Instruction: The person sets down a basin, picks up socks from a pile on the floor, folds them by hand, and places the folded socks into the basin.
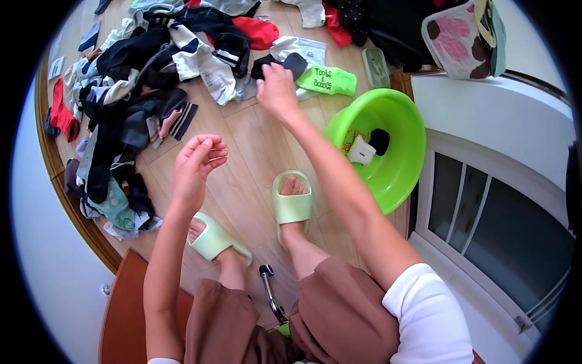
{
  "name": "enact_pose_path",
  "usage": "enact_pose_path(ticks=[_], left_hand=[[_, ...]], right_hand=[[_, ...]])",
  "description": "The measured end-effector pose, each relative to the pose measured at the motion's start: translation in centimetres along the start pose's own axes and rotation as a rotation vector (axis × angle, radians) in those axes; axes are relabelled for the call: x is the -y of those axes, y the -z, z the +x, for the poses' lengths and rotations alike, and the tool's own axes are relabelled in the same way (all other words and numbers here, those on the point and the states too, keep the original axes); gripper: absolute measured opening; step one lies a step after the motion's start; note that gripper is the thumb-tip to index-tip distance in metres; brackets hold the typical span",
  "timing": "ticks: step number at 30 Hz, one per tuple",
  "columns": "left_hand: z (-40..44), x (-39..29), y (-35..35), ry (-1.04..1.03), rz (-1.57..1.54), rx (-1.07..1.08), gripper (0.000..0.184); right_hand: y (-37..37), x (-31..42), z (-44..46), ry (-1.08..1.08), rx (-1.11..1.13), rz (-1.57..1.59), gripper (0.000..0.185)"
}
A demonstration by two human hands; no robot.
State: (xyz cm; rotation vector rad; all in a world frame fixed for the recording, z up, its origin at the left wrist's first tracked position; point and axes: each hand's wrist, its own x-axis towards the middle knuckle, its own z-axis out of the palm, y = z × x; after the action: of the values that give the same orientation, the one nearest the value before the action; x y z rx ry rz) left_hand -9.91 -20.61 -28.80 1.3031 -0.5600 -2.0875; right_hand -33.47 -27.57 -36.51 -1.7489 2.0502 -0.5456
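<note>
My right hand reaches to the near side of the sock pile, its fingers closed on a dark sock; the fingertips are partly hidden against the dark cloth. Beside it lies a bright green sock with black lettering. White socks with small prints lie to the left of that hand. Over the floor, nearer to me, my left hand is raised with its fingers curled in and the thumb against them; nothing shows in it. A large heap of mixed socks spreads beyond and to its left.
A lime green basin stands at the right, with a white sock and a black one inside. Behind it are a green box and a pink-flowered cloth item. My slippered feet rest on the wood floor.
</note>
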Motion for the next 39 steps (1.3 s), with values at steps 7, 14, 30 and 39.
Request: enact_pose_path(ticks=[7,14,30,39], left_hand=[[0.7,-2.2,0.9,-0.149,0.214,-0.011,0.028],[-0.4,-8.1,0.4,-0.675,0.517,0.151,0.06],[-2.9,-5.9,-0.1,-0.064,0.11,0.092,0.051],[-4.2,-5.2,2.5,0.243,0.262,0.147,0.044]], right_hand=[[8.8,8.8,-2.8,0.022,0.014,0.844,0.041],[11.5,13.2,-3.5,-0.292,0.477,1.335,0.03],[8.2,10.9,-4.4,-0.068,0.478,0.724,0.027],[8.5,10.0,-5.7,-0.209,0.463,0.796,0.038]])
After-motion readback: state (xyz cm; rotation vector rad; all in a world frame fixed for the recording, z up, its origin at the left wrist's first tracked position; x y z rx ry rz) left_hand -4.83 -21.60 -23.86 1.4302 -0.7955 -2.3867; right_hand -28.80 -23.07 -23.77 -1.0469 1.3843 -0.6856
